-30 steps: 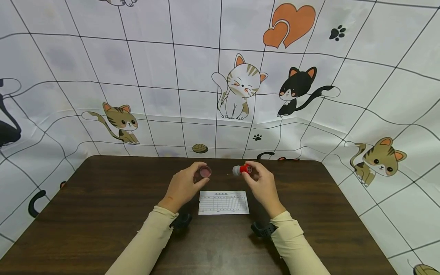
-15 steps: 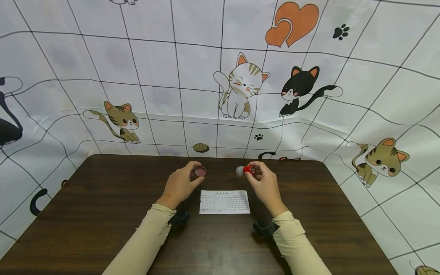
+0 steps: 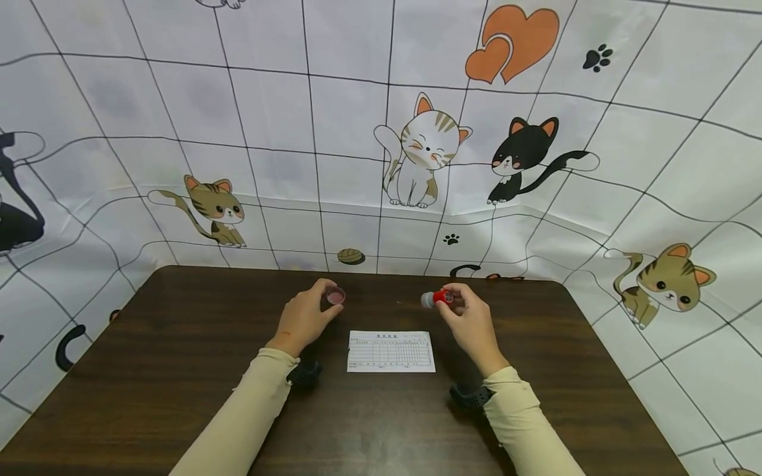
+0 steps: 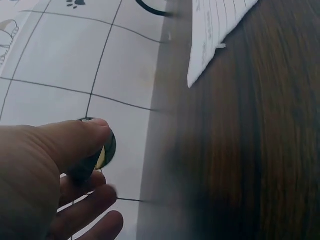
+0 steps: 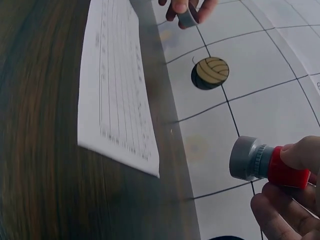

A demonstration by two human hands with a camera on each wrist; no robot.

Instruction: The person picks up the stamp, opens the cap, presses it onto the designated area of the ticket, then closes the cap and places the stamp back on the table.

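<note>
In the head view my left hand (image 3: 300, 320) pinches a small round cap (image 3: 336, 295) between thumb and fingers, its dull pink inside facing me. The same cap (image 4: 111, 145) looks dark against the bright cloth in the left wrist view, partly covered by the thumb. Across from it, my right hand (image 3: 473, 327) holds a small stamp (image 3: 437, 299) by its red body. The right wrist view shows the stamp's wide grey head (image 5: 244, 158) pointing away from the fingers, toward the left hand. Between and below the hands lies a white printed form (image 3: 391, 351) with a ruled grid.
The dark brown wooden table (image 3: 178, 370) ends at a far edge just beyond the hands. Behind it hangs a white cloth (image 3: 268, 119) with black grid lines and cartoon cats. Each wrist wears a dark band, such as the right wristband (image 3: 471, 396).
My hands have drawn apart: the left has moved left with the cap, the right has moved right with the stamp. The form stays on the table.
</note>
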